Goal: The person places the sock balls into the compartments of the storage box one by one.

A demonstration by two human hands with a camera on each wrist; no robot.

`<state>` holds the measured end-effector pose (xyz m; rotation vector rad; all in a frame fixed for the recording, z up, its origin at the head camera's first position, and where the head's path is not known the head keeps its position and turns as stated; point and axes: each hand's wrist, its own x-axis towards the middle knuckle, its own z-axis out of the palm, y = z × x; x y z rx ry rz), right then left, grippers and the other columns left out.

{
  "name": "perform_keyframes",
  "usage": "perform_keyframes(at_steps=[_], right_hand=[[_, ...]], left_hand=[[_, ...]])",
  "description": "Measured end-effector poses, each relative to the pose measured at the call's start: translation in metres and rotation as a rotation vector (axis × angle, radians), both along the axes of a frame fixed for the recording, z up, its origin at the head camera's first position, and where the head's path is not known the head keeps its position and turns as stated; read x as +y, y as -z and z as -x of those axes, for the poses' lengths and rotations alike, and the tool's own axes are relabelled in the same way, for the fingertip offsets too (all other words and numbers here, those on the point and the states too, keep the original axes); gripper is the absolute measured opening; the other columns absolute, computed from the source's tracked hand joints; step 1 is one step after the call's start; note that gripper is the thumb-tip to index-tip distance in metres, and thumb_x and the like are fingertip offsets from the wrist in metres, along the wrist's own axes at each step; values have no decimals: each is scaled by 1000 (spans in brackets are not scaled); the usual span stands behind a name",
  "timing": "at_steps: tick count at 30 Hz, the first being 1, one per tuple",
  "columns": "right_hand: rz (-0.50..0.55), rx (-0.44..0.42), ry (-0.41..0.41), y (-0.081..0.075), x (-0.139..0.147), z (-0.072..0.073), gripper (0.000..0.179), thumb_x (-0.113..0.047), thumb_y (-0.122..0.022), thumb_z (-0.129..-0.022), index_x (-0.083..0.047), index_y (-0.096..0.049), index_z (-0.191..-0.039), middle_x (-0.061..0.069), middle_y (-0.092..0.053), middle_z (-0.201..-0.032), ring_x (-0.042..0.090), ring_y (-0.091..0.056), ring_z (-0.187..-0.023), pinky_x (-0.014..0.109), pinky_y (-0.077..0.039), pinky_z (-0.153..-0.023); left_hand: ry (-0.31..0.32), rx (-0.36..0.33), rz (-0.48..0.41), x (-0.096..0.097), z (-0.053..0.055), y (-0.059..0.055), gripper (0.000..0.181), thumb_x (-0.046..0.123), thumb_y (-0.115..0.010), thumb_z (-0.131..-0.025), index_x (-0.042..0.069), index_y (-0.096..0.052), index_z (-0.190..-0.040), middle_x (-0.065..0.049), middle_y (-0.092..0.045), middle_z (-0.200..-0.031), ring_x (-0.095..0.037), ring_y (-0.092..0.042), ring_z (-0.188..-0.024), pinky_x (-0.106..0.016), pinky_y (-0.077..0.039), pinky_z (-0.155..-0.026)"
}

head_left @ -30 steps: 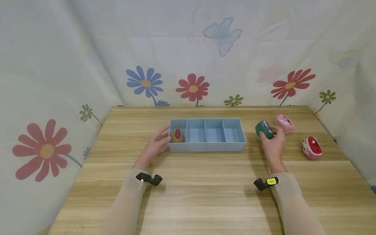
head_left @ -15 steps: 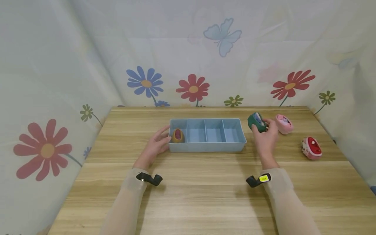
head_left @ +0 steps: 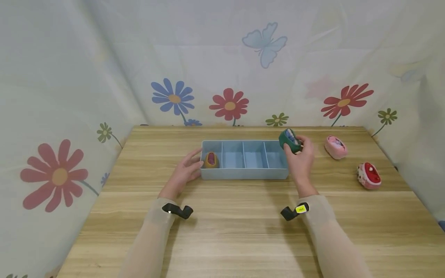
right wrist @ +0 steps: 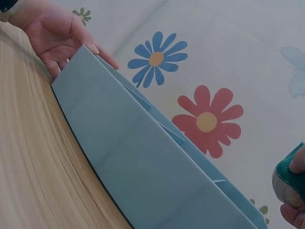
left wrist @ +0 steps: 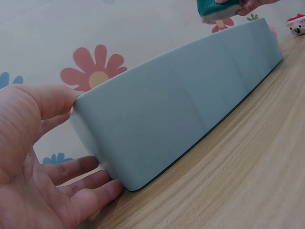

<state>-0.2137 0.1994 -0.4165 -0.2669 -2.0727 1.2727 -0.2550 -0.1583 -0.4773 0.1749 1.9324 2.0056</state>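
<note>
A light blue tray [head_left: 243, 174] with several compartments lies across the middle of the wooden table. Its leftmost compartment holds a small brown shoe with a pink lining [head_left: 210, 160]. My left hand [head_left: 185, 170] rests open against the tray's left end [left wrist: 90, 138], fingers straight along the wall. My right hand [head_left: 299, 154] grips a small dark green knitted shoe [head_left: 289, 140] in the air over the tray's right end; the shoe's sole [left wrist: 217, 8] shows at the top of the left wrist view, and its toe [right wrist: 289, 183] shows in the right wrist view.
A pink small shoe [head_left: 335, 146] lies on the table right of the tray, and a red and white one [head_left: 369, 175] lies nearer the right edge. Flowered cloth walls [head_left: 229, 69] close in the table at the back and both sides.
My right hand has lifted the green shoe from the table beside the pink one and carried it left, to above the tray's right end. The left hand has stayed on the tray.
</note>
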Motion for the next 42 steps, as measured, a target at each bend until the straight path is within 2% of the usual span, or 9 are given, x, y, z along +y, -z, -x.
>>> perform_keyframes(at_steps=[6, 9, 12, 17, 24, 28, 35, 42], right_hand=[[-16, 18, -27, 1, -7, 1, 39, -11, -71, -81, 1, -53, -113, 20, -50, -109, 28, -50, -91, 43, -48, -75], [-18, 24, -43, 2, -10, 3, 39, -11, -71, -81, 2, -53, -114, 20, -50, -109, 28, -49, -92, 47, -48, -76], [-22, 24, -54, 2, -14, 4, 40, -10, -71, -81, 3, -53, -114, 20, -50, -109, 28, -49, -91, 46, -49, -75], [-30, 26, -66, 2, -20, 6, 39, -8, -71, -80, 3, -53, -113, 20, -50, -108, 27, -49, -90, 41, -49, -71], [-37, 39, -93, 2, -30, 6, 38, -8, -71, -80, 3, -53, -112, 20, -50, -106, 27, -48, -90, 37, -48, -71], [-43, 35, -105, 2, -37, 6, 38, -9, -71, -80, 2, -53, -112, 20, -50, -107, 28, -49, -90, 39, -49, -72], [-41, 44, -127, 2, -50, 5, 39, -7, -71, -79, 4, -54, -112, 23, -50, -106, 30, -49, -89, 43, -50, -73], [-45, 51, -146, 4, -61, 7, 38, -7, -72, -78, 3, -54, -111, 21, -50, -103, 28, -51, -87, 41, -53, -67]], left_hand=[[17, -7, 4, 2, -11, -20, 60, 24, -59, -92, 23, -32, -145, -17, -28, -146, -33, -34, -130, -46, -37, -101], [11, -10, 10, 2, -12, -21, 59, 24, -60, -92, 24, -33, -145, -16, -29, -146, -32, -34, -130, -46, -37, -100], [6, -13, 9, 2, -13, -21, 59, 24, -60, -92, 24, -34, -144, -15, -29, -146, -32, -34, -130, -46, -37, -100], [8, -8, 2, 2, -12, -19, 60, 24, -61, -92, 24, -33, -145, -16, -29, -146, -32, -34, -130, -45, -38, -99], [-15, -17, -23, 0, -1, 1, 58, 28, -64, -89, 30, -39, -141, -13, -31, -145, -29, -37, -128, -42, -40, -98], [-19, 1, -19, 1, 1, 7, 59, 32, -65, -87, 31, -40, -140, -12, -33, -144, -28, -39, -127, -41, -42, -97], [-28, 12, -17, 1, 0, 7, 60, 34, -67, -86, 31, -40, -140, -12, -34, -143, -28, -40, -126, -41, -42, -97], [-34, 8, -5, 1, -2, 6, 59, 34, -66, -86, 32, -41, -139, -11, -34, -144, -27, -39, -127, -42, -41, -97]])
